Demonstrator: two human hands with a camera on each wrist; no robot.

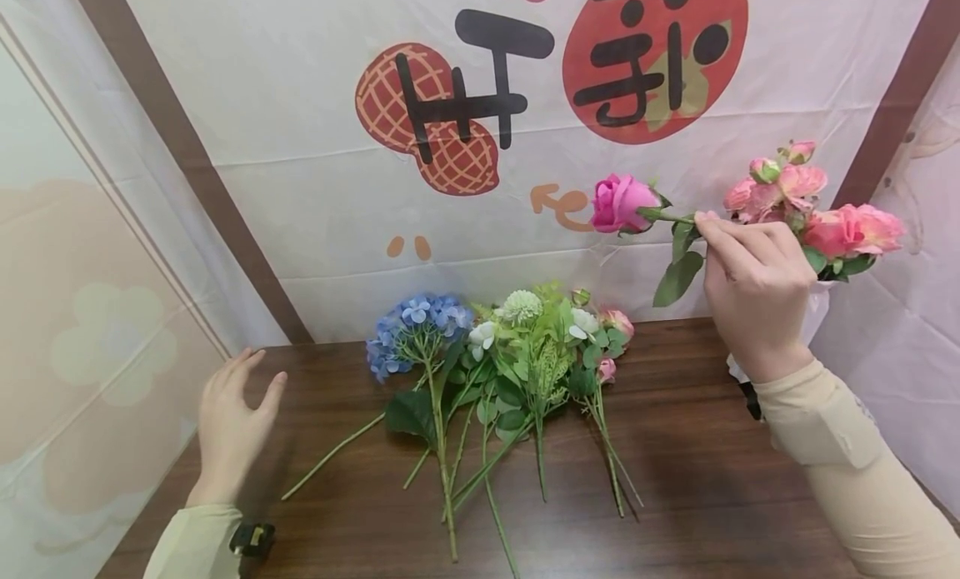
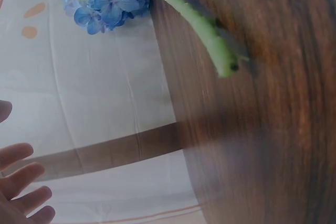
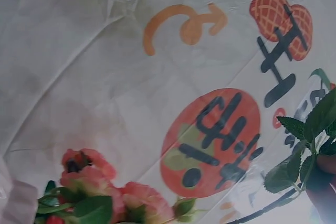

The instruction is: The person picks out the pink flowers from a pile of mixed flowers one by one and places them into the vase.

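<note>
Between thumb and fingertips, my right hand (image 1: 757, 279) pinches the green stem of a bright pink rose (image 1: 621, 204). The rose lies nearly sideways in the air, bloom to the left, with a leaf (image 1: 678, 279) hanging below the stem. In the right wrist view its leaves (image 3: 294, 166) show beside the fingers. Behind that hand, coral-pink flowers (image 1: 855, 233) stand in a white vase (image 1: 817, 312), which the hand and wrist partly hide. My left hand (image 1: 232, 416) holds nothing, fingers spread at the table's left side, near a cut stem end (image 2: 223, 64).
On the brown wooden table (image 1: 697, 479) lie a blue hydrangea (image 1: 420, 321), a pale green pompom flower (image 1: 522, 306), green foliage sprays (image 1: 551, 354) and small pink roses (image 1: 617, 322), stems toward me. A printed white cloth (image 1: 300, 212) hangs behind the table.
</note>
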